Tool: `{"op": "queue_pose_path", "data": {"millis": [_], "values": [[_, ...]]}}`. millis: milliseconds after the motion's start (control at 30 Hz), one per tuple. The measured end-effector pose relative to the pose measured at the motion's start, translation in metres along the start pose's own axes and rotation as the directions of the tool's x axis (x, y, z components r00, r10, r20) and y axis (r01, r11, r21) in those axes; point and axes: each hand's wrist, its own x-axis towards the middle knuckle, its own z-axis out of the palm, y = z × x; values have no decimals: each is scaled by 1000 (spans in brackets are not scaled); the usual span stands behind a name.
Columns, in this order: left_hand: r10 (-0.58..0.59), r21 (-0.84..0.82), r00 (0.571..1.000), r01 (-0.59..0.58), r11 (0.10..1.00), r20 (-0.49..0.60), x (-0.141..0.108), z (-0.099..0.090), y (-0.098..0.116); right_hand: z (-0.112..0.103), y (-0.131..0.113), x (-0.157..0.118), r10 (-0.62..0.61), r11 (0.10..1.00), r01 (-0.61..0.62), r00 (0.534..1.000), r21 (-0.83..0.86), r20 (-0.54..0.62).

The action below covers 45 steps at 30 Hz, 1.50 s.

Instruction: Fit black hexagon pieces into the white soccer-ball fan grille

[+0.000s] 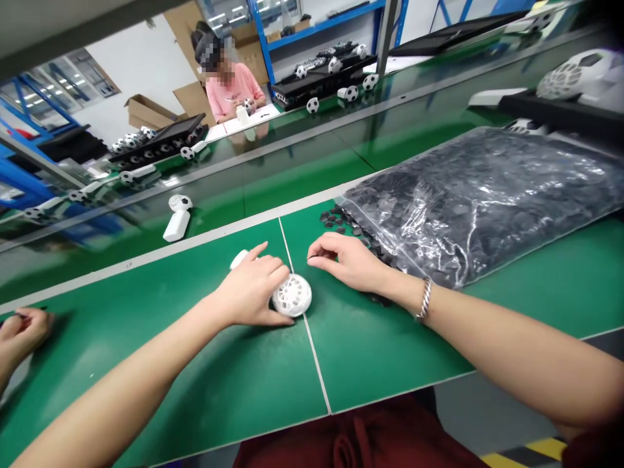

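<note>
My left hand [253, 286] is wrapped round a white ball-shaped part [293, 296] with a cut-out grille facing up, resting on the green table. A white end piece [238, 259] shows beyond the knuckles; its link to the ball is hidden. To the right, my right hand [341, 260] is held just above the table, thumb and forefinger pinching a small black piece [311, 258], mostly covered by the fingertips. Loose black pieces [336, 220] lie behind that hand, by the mouth of a clear plastic bag [468, 201] full of dark pieces.
On the conveyor belt beyond the table lies a white football-patterned piece with a handle [177, 218]. A co-worker's hand [26, 328] is at the left edge. Across the belt sits a person in pink [234, 91]. Black trays [322, 81] with football-patterned pieces stand there.
</note>
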Motion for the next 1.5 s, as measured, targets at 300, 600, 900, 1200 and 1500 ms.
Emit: {"op": "queue_pose_path", "data": {"millis": [300, 600, 900, 1200, 1500], "values": [[-514, -214, 852, 486, 847, -96, 20, 23, 8, 6, -1, -2, 47, 981, -56, 997, 187, 53], [-486, -353, 871, 434, 829, -71, 16, 22, 17, 21, -2, -7, 15, 984, -21, 999, 177, 35], [-520, -432, 850, 439, 788, -86, 15, 26, 16, 24, -3, -8, 134, 986, -127, 989, 112, -59], [-555, -418, 826, 472, 777, -100, 17, 23, 26, 25, -2, -7, 169, 948, -170, 985, 269, 29], [-530, -521, 845, 424, 741, -66, 12, 22, 19, 24, -1, -8, 151, 950, -161, 987, 267, 58]]}}
